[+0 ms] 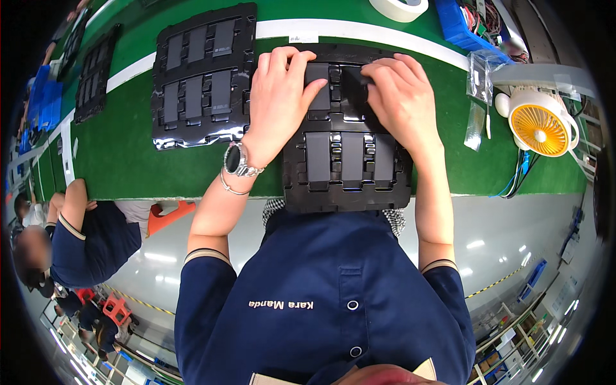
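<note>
A black moulded plastic tray [294,186] lies before me at the bench's near edge, with dark grey flat rectangular pieces in its slots. In its upper row, my right hand [403,96] pinches one flat dark grey piece [355,91], which looks tilted over its slot. My left hand [277,96] rests at the tray's upper left. Its fingers reach over the far edge, and the thumb stands apart, beside another grey piece [319,96]. Three more pieces, including the middle one [352,157], sit in the lower row. My right hand hides the tray's upper right.
A second filled black tray [204,125] lies to the left, a third [96,74] farther off. At right are a yellow-and-white fan [539,128], clear plastic bags [476,122] and a blue bin [459,29]. A tape roll [399,8] lies behind; a co-worker [96,247] is at left.
</note>
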A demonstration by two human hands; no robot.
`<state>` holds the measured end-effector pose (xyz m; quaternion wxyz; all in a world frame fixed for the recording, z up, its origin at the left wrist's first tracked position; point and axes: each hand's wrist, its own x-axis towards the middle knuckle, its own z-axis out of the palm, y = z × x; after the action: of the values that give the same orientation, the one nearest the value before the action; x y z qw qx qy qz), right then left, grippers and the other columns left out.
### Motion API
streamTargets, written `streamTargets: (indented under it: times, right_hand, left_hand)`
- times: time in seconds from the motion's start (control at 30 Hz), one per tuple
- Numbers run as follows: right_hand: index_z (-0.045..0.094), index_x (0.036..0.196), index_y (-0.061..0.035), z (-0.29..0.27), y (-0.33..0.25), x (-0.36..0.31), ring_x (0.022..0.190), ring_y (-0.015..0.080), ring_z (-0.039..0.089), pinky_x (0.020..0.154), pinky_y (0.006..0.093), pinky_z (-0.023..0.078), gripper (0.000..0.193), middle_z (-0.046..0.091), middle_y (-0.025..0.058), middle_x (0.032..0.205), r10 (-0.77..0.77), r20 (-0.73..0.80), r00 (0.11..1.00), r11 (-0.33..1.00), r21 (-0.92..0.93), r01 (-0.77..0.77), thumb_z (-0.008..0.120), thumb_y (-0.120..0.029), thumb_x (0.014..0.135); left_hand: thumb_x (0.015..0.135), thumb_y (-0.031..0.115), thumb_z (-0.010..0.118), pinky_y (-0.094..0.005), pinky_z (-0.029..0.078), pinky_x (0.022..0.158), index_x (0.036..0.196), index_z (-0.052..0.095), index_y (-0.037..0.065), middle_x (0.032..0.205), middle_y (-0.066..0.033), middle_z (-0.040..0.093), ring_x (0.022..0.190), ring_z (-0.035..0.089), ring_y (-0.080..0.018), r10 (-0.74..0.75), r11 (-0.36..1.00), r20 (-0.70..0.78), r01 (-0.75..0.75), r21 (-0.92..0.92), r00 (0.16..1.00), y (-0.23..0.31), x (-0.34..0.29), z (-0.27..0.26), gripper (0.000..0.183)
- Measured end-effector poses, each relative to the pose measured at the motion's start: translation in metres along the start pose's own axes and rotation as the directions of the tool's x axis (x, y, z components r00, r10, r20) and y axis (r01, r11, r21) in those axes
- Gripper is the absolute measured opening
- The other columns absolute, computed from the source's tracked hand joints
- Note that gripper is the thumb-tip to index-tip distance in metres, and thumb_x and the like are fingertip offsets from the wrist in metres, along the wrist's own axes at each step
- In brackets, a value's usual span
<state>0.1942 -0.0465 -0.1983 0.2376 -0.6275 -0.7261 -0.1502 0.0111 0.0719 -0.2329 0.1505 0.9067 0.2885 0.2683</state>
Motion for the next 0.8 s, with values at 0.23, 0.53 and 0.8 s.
streamTargets:
  times: [0.23,0.53,0.8]
  right_hand:
    - [0.069,0.089,-0.008,-0.029,-0.042,0.001,0.091,0.0263,0.062,0.079,0.0374,0.053,0.027,0.067,0.0059,0.096,0.171,-0.348,0.922,0.985,0.072,-0.156,0.071,-0.001,0.063]
    - [0.068,0.095,-0.0022,-0.038,-0.084,-0.013,0.086,0.0248,0.063,0.074,0.0337,0.051,0.017,0.065,0.0102,0.091,0.49,0.024,0.872,0.616,0.698,-0.365,0.07,-0.009,0.079]
    - [0.059,0.092,-0.0005,-0.03,-0.09,-0.007,0.077,0.0069,0.053,0.069,0.0242,0.044,0.018,0.057,0.0001,0.08,0.481,0.559,0.675,-0.078,0.794,-0.602,0.057,-0.017,0.099]
  left_hand:
    - [0.098,0.041,0.055,-0.0268,0.046,0.065,0.115,0.057,0.004,0.088,-0.006,0.063,0.075,0.058,-0.0157,-0.097,0.363,0.477,0.478,-0.8,0.873,0.025,-0.011,-0.031,0.042]
    - [0.096,0.024,0.055,-0.0221,0.04,0.061,0.078,0.054,0.005,0.071,-0.0009,0.054,0.066,0.05,-0.0059,-0.307,-0.049,0.494,0.504,-0.862,0.814,0.05,-0.023,-0.039,0.026]
    - [0.091,0.019,0.066,-0.02,0.037,0.053,0.076,0.059,0.003,0.065,0.0049,0.054,0.06,0.048,-0.0021,-0.308,0.123,0.368,0.42,-0.899,0.877,0.047,-0.033,-0.034,0.023]
